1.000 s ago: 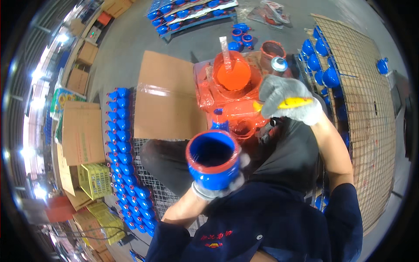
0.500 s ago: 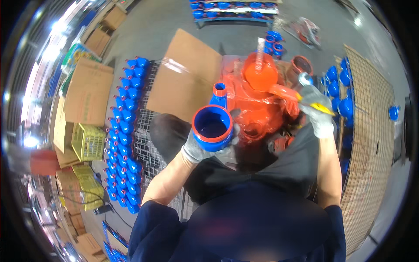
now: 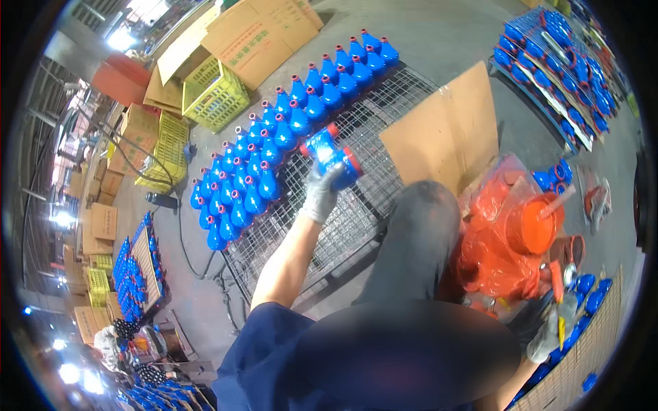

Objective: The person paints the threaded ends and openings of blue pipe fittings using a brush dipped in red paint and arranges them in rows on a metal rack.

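My left hand (image 3: 321,194), in a grey glove, grips a glossy blue pipe fitting (image 3: 325,149) with red-painted rims. It holds the fitting tilted above a wire mesh rack (image 3: 370,130), close to rows of similar blue fittings (image 3: 281,130) with red tops. At the lower right, my gloved right hand (image 3: 543,339) is closed around a paintbrush (image 3: 561,322) with a yellow handle and an orange-red upper part. Near that brush stands an orange-red paint pot (image 3: 533,226) with a pale stick leaning in it. Red-smeared plastic sheeting (image 3: 490,257) lies around the pot.
An upright cardboard sheet (image 3: 449,130) stands beyond my knee. Yellow crates (image 3: 216,96) and cardboard boxes (image 3: 257,38) line the far left. More blue fittings fill a rack (image 3: 548,75) at the far right. A mesh panel (image 3: 582,363) is at lower right; a cable (image 3: 179,226) crosses the floor.
My view has turned left. My left hand has carried the blue fitting from over my lap to above the mesh rack and tipped it. The right hand still holds the brush.
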{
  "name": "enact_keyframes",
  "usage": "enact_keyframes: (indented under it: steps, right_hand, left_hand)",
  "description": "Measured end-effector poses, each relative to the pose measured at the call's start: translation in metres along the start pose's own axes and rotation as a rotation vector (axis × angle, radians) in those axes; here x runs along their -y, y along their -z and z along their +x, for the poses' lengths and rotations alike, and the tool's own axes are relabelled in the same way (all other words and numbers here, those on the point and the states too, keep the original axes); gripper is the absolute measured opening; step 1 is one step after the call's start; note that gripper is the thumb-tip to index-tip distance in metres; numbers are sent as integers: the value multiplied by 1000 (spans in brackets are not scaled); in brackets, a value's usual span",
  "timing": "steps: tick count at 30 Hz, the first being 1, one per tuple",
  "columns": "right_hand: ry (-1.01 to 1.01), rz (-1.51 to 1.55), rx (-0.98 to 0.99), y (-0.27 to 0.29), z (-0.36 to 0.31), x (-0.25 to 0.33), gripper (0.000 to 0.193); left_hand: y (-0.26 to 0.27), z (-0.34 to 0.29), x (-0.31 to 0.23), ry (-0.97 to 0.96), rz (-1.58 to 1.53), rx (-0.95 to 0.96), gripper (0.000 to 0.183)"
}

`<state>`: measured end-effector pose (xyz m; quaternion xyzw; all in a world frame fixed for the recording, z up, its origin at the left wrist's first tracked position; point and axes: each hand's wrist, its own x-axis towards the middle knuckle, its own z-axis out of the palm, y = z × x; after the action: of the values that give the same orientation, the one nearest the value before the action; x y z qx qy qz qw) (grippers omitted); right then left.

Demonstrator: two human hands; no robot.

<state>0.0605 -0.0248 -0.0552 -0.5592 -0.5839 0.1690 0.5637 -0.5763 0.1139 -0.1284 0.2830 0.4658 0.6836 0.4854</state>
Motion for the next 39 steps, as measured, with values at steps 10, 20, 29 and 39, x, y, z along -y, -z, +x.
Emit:
enact_keyframes:
  steps: [10,20,29,39]
  right_hand:
    - [-272,-200,42,-51,52,23,6]
    - [-27,-1028,-35,-96,76,84,2]
    - [108,-932,-447,107,28,89,29]
    - [-462,-952,-822,474,-29,-100,30]
  left_hand:
    - [175,111,50,495,1563,-762,112]
    - [252,107,90,-32,2161,-631,64]
    - [-77,95,181,-661,1276,280,58]
    - [-363,-51,139,-614,1274,737,68]
